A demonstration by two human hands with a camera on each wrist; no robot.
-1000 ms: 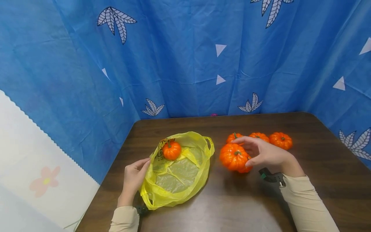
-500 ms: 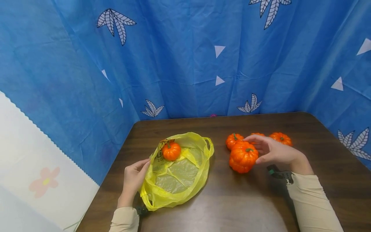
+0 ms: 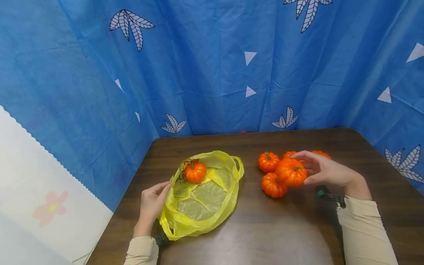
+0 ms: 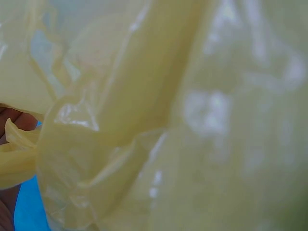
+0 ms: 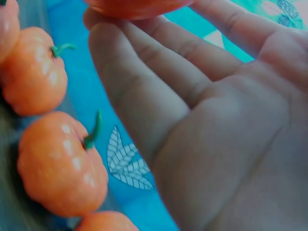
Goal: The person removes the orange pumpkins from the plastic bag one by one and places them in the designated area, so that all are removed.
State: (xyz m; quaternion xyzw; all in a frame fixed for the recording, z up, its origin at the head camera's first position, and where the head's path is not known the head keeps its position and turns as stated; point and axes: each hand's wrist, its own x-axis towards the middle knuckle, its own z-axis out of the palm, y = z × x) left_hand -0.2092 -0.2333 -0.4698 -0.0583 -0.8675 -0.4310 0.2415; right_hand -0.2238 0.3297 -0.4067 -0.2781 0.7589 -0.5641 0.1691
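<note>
Right hand [image 3: 328, 172] holds pumpkin [image 3: 290, 173]; left hand [image 3: 152, 201] pinches bag [image 3: 195, 227] (yellow).

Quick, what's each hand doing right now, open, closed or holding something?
Left hand: pinching the edge of the yellow plastic bag.
Right hand: holding an orange pumpkin between thumb and fingers.
</note>
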